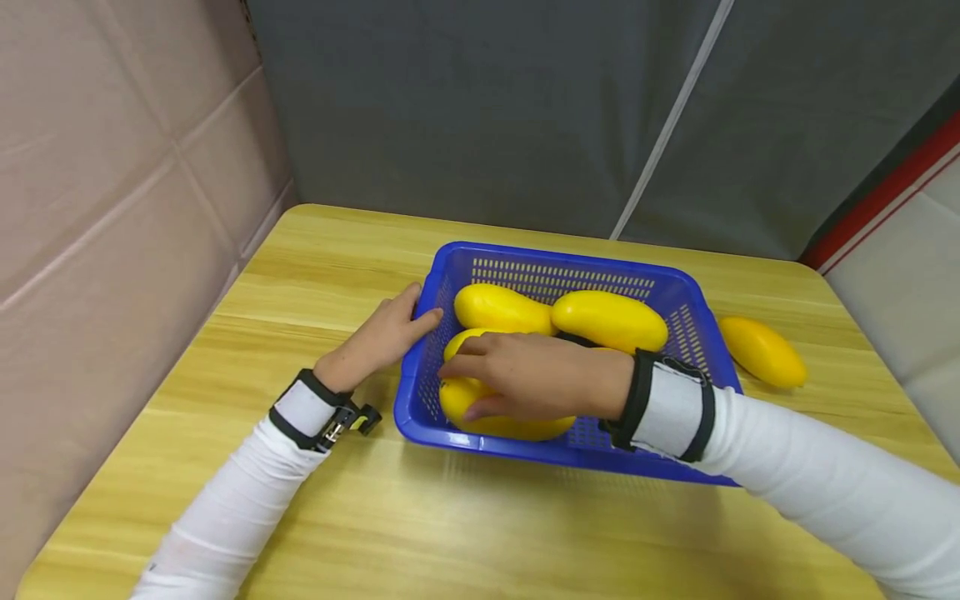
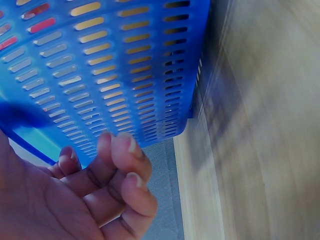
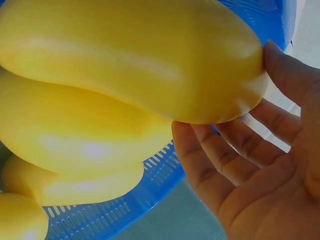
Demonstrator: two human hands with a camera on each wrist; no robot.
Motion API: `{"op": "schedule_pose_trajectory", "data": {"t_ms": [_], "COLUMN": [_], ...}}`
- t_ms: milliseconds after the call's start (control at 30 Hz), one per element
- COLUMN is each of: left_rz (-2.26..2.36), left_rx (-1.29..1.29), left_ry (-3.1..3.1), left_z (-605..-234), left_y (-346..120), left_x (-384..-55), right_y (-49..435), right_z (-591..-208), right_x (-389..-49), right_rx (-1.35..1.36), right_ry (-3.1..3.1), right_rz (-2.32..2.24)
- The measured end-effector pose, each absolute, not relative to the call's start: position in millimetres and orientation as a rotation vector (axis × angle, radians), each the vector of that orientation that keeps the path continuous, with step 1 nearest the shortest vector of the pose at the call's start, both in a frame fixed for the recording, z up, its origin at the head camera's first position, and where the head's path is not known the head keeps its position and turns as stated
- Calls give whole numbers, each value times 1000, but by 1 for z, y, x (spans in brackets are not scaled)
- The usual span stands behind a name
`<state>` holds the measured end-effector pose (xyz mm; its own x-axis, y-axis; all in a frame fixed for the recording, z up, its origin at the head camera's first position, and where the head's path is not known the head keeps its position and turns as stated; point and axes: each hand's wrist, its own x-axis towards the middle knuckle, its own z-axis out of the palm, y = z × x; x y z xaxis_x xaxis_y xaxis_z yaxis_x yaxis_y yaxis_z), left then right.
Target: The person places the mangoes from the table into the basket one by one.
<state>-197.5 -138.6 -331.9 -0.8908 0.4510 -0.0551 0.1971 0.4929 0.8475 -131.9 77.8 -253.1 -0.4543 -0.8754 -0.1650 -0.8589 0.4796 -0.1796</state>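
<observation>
Several yellow mangoes lie in a blue plastic basket (image 1: 480,443). My right hand (image 1: 540,375) reaches in over its near side. In the right wrist view, the thumb and fingertips (image 3: 187,137) of that hand grip the rounded end of a mango (image 3: 135,60). Two more mangoes, one on the left (image 1: 498,307) and one on the right (image 1: 611,321), lie along the basket's far wall. My left hand (image 1: 386,332) holds the basket's left rim, thumb over the edge. Its other fingers (image 2: 132,155) curl beside the slotted outer wall.
Outside the basket, a single orange-yellow mango (image 1: 763,352) lies on the wood-grain table (image 1: 360,517) to the right. A grey curtain (image 1: 465,125) hangs behind the table. A pale padded wall (image 1: 112,208) runs along the left.
</observation>
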Motion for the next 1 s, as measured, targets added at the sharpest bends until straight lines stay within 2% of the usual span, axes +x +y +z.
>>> {"op": "schedule_pose_trajectory", "data": {"t_ms": [467,1000], "left_rz": [1359,1357], "left_rx": [543,546], "left_ry": [2431,2454], "left_z": [-330,-330], "left_y": [-140,-139], "left_x": [-195,-196], "right_y": [83,73], "right_z": [-248,-256], "right_x": [-130,-132], "right_rx": [-1418,-1490], "right_ry": [2369,2429], "right_rz": [-43,-145]}}
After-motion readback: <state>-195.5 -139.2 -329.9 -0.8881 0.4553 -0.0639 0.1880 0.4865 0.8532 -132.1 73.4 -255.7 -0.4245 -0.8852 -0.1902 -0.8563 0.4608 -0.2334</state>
